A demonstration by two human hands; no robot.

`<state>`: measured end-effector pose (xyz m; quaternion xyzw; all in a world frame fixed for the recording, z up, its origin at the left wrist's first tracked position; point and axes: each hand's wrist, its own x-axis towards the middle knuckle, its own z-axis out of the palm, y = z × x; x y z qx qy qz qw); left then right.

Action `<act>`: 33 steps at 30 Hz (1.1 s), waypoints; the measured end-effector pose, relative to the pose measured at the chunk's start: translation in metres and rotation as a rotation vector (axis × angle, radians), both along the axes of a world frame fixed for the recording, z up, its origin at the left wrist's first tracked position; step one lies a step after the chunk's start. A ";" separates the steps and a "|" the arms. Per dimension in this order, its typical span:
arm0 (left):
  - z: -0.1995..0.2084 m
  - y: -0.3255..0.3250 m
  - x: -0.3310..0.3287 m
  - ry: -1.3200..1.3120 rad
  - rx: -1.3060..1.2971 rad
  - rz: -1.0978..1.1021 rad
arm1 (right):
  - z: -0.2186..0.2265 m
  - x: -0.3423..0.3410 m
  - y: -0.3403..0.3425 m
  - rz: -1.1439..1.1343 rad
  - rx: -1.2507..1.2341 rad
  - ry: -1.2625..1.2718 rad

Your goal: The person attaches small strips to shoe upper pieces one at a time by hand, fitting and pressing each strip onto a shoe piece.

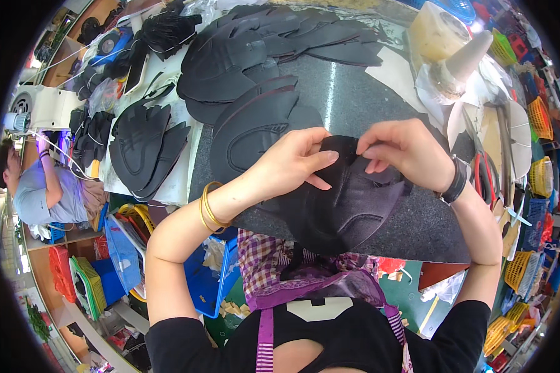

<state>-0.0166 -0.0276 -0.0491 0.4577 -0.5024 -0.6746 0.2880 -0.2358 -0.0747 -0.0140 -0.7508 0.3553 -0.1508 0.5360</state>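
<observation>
A black stitched shoe upper piece (362,208) hangs over the near edge of the dark stone-topped table (410,239), its top end raised between my hands. My left hand (298,160) pinches that raised end from the left, thumb lying across it. On the other side, my right hand (399,149) has thumb and forefinger pressed together at the piece's top edge; any small thing between those fingertips is hidden. Beyond my left hand lie more black upper pieces (239,133), overlapping one another.
A large fanned heap of black uppers (230,62) covers the far side. Red-handled scissors (484,177) lie at right, near a pale cone (470,62) and a yellowish block (438,34). At left sit tied black bundles, a blue crate (208,283) and a seated person (53,189).
</observation>
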 end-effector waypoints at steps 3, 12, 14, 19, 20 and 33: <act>0.005 0.002 -0.001 0.026 -0.014 -0.040 | 0.008 0.008 -0.006 0.024 -0.046 0.028; 0.010 0.002 -0.001 0.074 0.051 -0.032 | 0.014 0.011 -0.017 0.148 -0.125 0.077; 0.005 -0.002 0.010 0.013 0.045 -0.030 | 0.028 0.005 -0.016 -0.018 -0.031 0.147; 0.003 -0.005 0.008 -0.009 0.044 -0.039 | 0.006 -0.038 -0.024 -0.172 -0.798 0.410; 0.005 -0.005 0.007 -0.030 0.037 -0.055 | 0.004 -0.036 -0.018 -0.170 -0.644 0.401; 0.010 0.010 -0.007 -0.030 0.021 -0.076 | 0.022 -0.007 0.016 -0.030 0.052 0.101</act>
